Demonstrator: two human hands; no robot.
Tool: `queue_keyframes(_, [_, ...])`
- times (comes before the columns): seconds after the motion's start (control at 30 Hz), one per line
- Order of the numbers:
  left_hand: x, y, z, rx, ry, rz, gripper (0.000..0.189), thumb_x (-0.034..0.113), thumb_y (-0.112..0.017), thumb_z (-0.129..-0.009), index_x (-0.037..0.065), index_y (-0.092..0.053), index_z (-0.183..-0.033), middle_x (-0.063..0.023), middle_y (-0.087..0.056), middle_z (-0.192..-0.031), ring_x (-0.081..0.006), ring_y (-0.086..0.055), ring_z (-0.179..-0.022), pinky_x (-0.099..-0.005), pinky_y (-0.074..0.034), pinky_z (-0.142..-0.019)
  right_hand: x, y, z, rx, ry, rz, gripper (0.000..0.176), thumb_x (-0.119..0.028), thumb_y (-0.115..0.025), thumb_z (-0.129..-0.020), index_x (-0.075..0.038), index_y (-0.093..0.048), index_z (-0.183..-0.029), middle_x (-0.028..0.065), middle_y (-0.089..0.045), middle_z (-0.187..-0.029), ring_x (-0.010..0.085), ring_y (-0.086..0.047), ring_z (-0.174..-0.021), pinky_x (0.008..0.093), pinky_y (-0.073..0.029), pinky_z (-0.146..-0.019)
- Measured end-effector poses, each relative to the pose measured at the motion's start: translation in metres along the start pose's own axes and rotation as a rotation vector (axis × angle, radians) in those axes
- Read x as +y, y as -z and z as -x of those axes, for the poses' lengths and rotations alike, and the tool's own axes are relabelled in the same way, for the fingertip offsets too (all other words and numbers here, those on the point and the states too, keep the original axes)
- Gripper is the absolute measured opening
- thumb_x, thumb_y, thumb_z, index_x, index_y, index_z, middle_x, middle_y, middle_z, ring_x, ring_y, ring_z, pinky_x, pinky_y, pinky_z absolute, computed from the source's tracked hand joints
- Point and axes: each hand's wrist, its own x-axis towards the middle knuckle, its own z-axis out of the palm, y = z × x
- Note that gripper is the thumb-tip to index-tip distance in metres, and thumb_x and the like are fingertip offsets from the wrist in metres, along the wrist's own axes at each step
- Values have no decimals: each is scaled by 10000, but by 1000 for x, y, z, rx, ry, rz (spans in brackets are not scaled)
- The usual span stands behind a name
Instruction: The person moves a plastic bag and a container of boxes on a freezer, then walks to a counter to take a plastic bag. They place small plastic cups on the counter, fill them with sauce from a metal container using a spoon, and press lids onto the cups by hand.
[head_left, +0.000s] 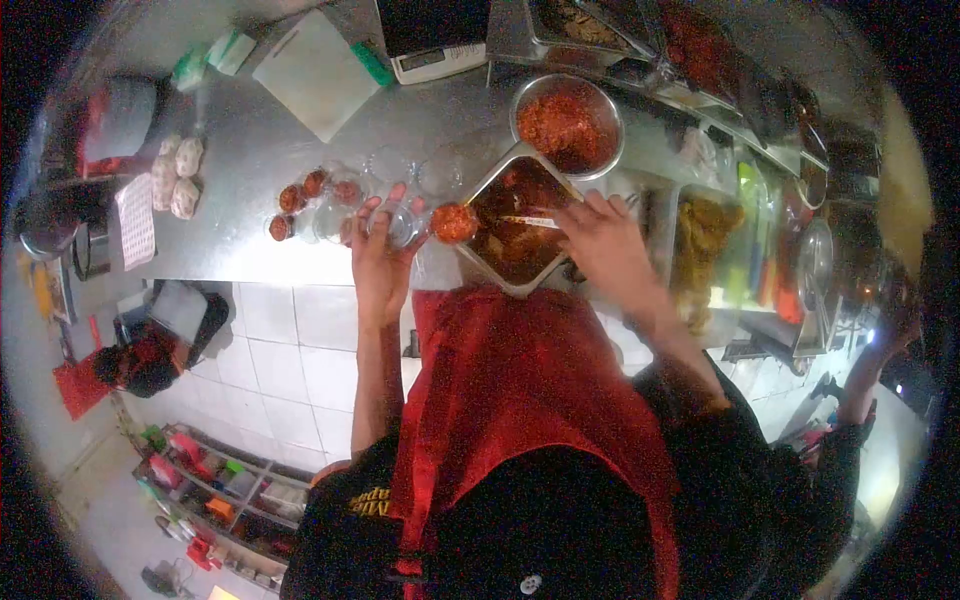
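My left hand (380,255) has its fingers around a small clear plastic cup (405,226) over the steel counter. Just right of it sits a cup of red sauce (454,223), by the corner of a square metal pan (519,287) that holds dark red sauce. Over the pan's right side, my right hand (607,245) grips a spoon (530,221) with a pale label on its handle. Behind the pan stands a round steel bowl (617,110) of red chunky food. Several small filled cups (291,198) and clear cups stand left and behind my left hand.
A white cutting board (320,75) and a scale (438,63) are at the back. Wrapped bundles (186,180) and a printed sheet (137,222) lie left. Trays with yellowish food (705,235) stand right. Another person's arm (862,385) shows at far right; someone sits lower left.
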Motion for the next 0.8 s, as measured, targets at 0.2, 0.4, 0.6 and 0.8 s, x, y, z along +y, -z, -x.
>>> queue_keyframes(0.2, [0,-9,-8,-17,-2,-58,229,167,-509,-1030,109,-420,-1234,-166,-527,-1389,-349,-573,-1221,-506,-554,-936,1,-26,-11,73,34,95,245,-161,-567,-871,-54,-649,-1075,88,-629,-1076,277,-565,-1143,451,-461,-928])
queue_keyframes(0.4, [-1,-9,-9,-27,2,-77,278,207,-517,-1030,84,-414,-1257,-157,-518,-1403,-357,-544,-1254,-541,-521,-982,-7,36,2,-122,-227,-110,233,-138,-544,-897,-100,-639,-1107,134,-636,-1137,353,-684,-879,496,-557,-725])
queue_keyframes(0.6, [-5,-2,-11,-54,-2,-153,309,231,-505,-1037,66,-413,-1281,-150,-512,-1419,-354,-532,-1272,-551,-505,-993,57,38,4,233,-371,-254,247,-123,-541,-891,-118,-645,-1114,133,-666,-1064,357,-691,-843,470,-573,-698])
queue_keyframes(0.8, [-1,-10,-13,-22,51,-69,243,155,-489,-1035,92,-423,-1261,-177,-528,-1403,-360,-554,-1245,-550,-503,-984,94,-15,-35,-71,-511,109,244,-141,-573,-878,-143,-689,-1093,173,-678,-1021,377,-668,-915,451,-553,-834])
